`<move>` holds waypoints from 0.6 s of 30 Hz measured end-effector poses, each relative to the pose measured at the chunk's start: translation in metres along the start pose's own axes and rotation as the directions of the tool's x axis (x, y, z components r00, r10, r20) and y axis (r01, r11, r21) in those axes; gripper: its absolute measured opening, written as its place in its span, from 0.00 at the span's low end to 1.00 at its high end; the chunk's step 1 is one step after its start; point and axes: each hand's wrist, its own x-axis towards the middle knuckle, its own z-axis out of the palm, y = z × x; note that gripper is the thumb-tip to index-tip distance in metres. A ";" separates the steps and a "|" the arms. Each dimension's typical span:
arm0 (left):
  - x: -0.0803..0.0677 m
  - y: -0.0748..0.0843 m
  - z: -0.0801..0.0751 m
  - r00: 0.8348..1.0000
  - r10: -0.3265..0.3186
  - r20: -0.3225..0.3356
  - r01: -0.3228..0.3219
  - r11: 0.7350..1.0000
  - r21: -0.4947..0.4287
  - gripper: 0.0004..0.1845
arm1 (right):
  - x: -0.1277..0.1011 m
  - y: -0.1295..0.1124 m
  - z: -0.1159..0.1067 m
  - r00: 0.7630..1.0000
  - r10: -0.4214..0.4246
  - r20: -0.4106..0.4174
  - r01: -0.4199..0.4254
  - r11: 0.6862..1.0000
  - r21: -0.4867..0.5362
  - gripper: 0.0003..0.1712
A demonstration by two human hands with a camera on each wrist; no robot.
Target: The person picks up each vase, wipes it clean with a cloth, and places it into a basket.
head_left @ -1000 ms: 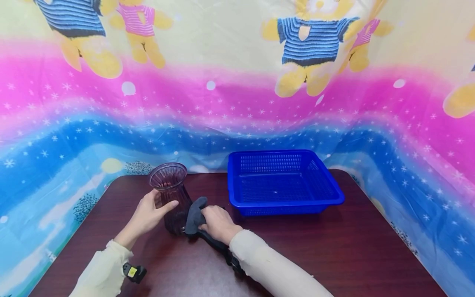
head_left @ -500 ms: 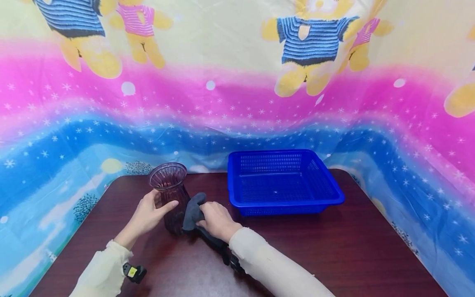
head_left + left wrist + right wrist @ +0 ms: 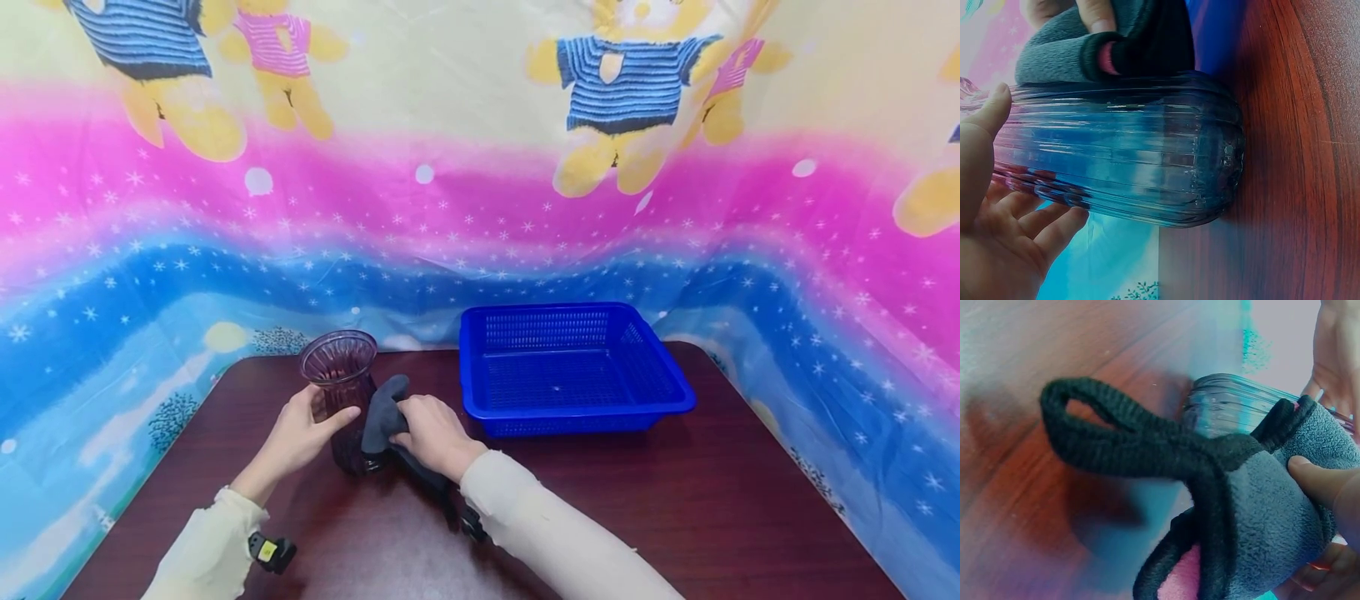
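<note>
A purple-tinted, ribbed glass vase with a flared rim stands upright on the left part of the table. My left hand grips its body from the left, thumb in front and fingers round the far side. In my right hand is a bunched grey cleaning cloth, held against the vase's right side. The left wrist view shows the cloth lying along the glass. Black edging, a hanging loop and a pink underside show on the cloth in the right wrist view.
A blue plastic basket with perforated walls stands at the back right of the dark red wooden table. Behind the table hangs a printed cloth backdrop with bears and snowflakes.
My right hand and the cloth have moved slightly up and to the left along the vase's side. The left hand and the vase stay in place.
</note>
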 end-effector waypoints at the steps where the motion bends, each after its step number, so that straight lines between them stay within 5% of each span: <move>1: 0.000 0.000 0.000 1.000 -0.001 0.002 0.001 1.000 -0.002 0.34 | 0.000 -0.001 -0.002 1.000 -0.004 -0.005 0.004 1.000 0.003 0.12; 18: -0.001 0.001 -0.002 0.999 -0.019 0.031 0.019 1.000 -0.009 0.36 | 0.003 -0.009 -0.019 0.997 -0.023 -0.077 0.026 0.999 0.038 0.14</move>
